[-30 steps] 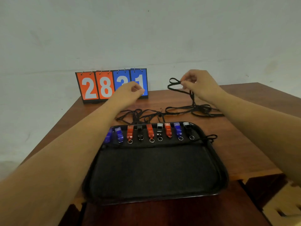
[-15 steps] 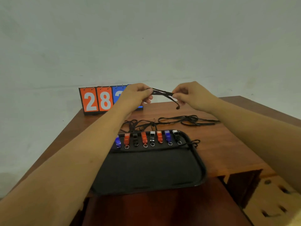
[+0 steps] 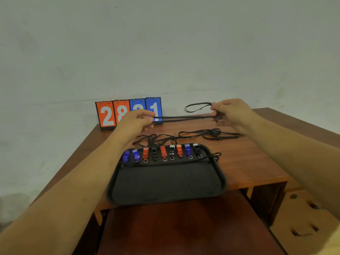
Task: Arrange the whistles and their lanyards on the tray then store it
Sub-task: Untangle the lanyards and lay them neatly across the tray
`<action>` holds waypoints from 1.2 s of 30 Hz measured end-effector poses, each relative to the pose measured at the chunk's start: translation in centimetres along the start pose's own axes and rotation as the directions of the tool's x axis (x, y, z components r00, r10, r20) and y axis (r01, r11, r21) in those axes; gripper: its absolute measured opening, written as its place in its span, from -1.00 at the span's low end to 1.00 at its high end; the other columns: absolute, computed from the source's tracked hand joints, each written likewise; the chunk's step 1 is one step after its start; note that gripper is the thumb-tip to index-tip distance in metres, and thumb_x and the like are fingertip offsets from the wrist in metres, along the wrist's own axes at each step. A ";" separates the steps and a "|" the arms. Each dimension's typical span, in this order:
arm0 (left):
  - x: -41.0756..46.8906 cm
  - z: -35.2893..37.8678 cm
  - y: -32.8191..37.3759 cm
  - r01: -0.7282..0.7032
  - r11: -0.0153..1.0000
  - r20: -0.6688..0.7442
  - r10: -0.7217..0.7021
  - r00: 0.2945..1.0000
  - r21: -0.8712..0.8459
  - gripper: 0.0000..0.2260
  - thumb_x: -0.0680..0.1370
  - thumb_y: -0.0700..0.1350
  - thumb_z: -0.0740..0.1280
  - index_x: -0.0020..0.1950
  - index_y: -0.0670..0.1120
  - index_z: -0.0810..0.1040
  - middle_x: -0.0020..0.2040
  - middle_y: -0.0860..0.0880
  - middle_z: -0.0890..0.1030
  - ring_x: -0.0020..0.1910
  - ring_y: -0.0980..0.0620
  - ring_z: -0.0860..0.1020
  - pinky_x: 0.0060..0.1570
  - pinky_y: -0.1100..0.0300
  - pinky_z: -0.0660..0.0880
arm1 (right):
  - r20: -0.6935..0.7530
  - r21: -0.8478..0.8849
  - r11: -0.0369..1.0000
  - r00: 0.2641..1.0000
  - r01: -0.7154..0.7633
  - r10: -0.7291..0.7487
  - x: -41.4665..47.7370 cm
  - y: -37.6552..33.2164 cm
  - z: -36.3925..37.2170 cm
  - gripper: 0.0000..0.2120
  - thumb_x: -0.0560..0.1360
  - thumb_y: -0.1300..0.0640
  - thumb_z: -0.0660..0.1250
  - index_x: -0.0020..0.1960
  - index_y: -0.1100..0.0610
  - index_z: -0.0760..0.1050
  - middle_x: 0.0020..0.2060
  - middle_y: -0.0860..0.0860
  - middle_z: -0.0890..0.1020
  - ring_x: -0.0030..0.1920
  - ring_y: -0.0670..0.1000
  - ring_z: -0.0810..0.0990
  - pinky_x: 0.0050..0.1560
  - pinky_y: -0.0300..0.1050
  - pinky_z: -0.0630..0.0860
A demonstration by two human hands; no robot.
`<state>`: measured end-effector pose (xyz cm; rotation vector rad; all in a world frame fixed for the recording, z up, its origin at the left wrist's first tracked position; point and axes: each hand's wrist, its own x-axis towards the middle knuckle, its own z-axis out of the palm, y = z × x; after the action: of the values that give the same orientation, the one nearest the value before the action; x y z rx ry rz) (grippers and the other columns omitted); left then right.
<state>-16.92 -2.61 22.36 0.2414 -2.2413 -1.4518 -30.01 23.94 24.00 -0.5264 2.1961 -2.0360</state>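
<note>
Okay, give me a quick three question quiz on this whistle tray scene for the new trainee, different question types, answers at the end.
1. True or false: the lanyard is stretched between the left hand and the right hand.
2. Where do the whistles sit on the tray: A) far edge, B) near edge, C) centre?
3. Fill in: the loose lanyards lie on the ____ behind the tray.

Key: 1 true; 2 A; 3 table.

Whistles point(image 3: 163, 152) along the tray's point(image 3: 165, 186) far edge, loose lanyards point(image 3: 187, 136) on the table point(image 3: 248, 162) behind it
</note>
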 end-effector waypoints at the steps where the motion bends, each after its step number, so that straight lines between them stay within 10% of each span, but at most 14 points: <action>1: 0.0 -0.2 -0.1 0.005 1.000 -0.031 -0.005 1.000 -0.015 -0.86 0.60 -0.21 0.32 0.07 -0.03 0.63 -0.05 -0.04 0.67 -0.08 0.12 0.64 0.00 0.21 0.54 | -0.009 0.050 0.998 0.999 -0.032 0.033 0.1 -0.1 -0.3 -0.84 0.61 0.14 0.30 -0.09 0.21 0.55 -0.28 0.07 0.61 -0.39 -0.01 0.61 -0.39 -0.16 0.54; 9: 0.0 -0.6 0.6 0.089 0.689 -0.046 -0.175 0.984 -0.719 -0.84 0.55 -0.37 0.18 0.08 -0.26 0.47 0.02 -0.18 0.53 -0.04 -0.13 0.66 -0.10 0.19 0.59 | 0.016 0.461 0.867 0.978 -0.190 0.206 -0.1 0.5 -1.2 -0.75 0.68 0.13 0.09 -0.13 0.13 0.43 -0.21 0.06 0.61 -0.16 0.05 0.60 -0.15 -0.09 0.49; 15: 0.0 -1.7 0.0 0.079 0.513 -0.016 -0.178 0.984 -0.855 -0.79 0.49 -0.39 0.16 0.07 -0.22 0.47 -0.28 -0.06 0.45 -0.38 0.07 0.57 -0.25 0.21 0.46 | 0.001 0.774 0.620 0.980 -0.126 0.198 0.0 0.5 -2.4 -0.74 0.64 0.25 0.02 -0.15 0.22 0.40 -0.09 0.17 0.61 -0.05 0.15 0.63 0.06 0.01 0.54; 19: 0.6 -2.7 -0.1 0.018 0.438 -0.102 -0.249 0.963 -0.899 -0.90 0.48 -0.32 0.18 -0.10 -0.14 0.41 -0.39 0.01 0.27 -0.38 0.05 0.39 -0.37 0.23 0.27 | -0.023 0.682 0.717 0.976 -0.142 0.215 0.3 1.0 -2.7 -0.71 0.63 0.23 0.03 -0.15 0.19 0.46 -0.23 0.07 0.64 -0.04 0.06 0.60 -0.02 -0.09 0.44; 25: -0.7 -2.2 0.3 0.150 0.924 -0.128 -0.206 0.970 -0.351 -0.88 0.59 -0.15 0.30 0.00 -0.20 0.55 -0.49 0.03 0.47 -0.37 0.08 0.51 -0.27 0.25 0.41 | 0.091 0.729 0.661 0.983 -0.176 0.161 0.1 1.2 -1.3 -0.81 0.60 0.24 0.10 -0.19 0.16 0.38 -0.36 0.04 0.44 -0.30 0.05 0.52 -0.01 -0.02 0.53; 29: -1.5 -1.4 0.6 -0.043 0.960 0.003 0.044 0.999 0.276 -0.84 0.59 -0.04 0.34 0.15 0.03 0.62 0.09 0.09 0.63 0.06 0.23 0.53 0.19 0.15 0.44 | 0.316 0.536 0.805 0.945 -0.254 0.088 -2.0 -1.2 1.3 -0.88 0.60 0.17 0.20 -0.10 0.14 0.44 -0.41 -0.03 0.38 -0.41 -0.05 0.39 -0.36 -0.21 0.39; 32: -2.1 -0.7 1.7 -0.134 0.989 0.117 0.125 0.985 0.064 -0.76 0.56 0.12 0.34 0.22 0.20 0.60 0.25 0.15 0.60 0.27 0.12 0.53 0.33 -0.05 0.43 | 0.467 0.396 0.889 0.884 -0.228 0.019 -3.8 -3.3 3.8 -0.88 0.60 0.14 0.23 -0.08 0.13 0.48 -0.41 -0.05 0.40 -0.42 -0.08 0.43 -0.42 -0.25 0.41; 36: -2.8 0.6 3.4 -0.022 0.956 0.427 0.151 0.892 -0.293 -0.64 0.63 0.05 0.26 0.38 -0.07 0.50 0.23 -0.08 0.64 0.24 -0.08 0.60 0.27 -0.09 0.49 | 0.608 0.303 0.945 0.788 -0.122 -0.093 -5.6 -5.3 5.9 -0.85 0.59 0.19 0.26 -0.15 0.17 0.51 -0.42 -0.02 0.42 -0.42 -0.07 0.44 -0.41 -0.24 0.39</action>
<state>-14.38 0.39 24.48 -0.3161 -2.3004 -1.9032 -22.00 19.85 27.69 -0.9602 1.4378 -1.8049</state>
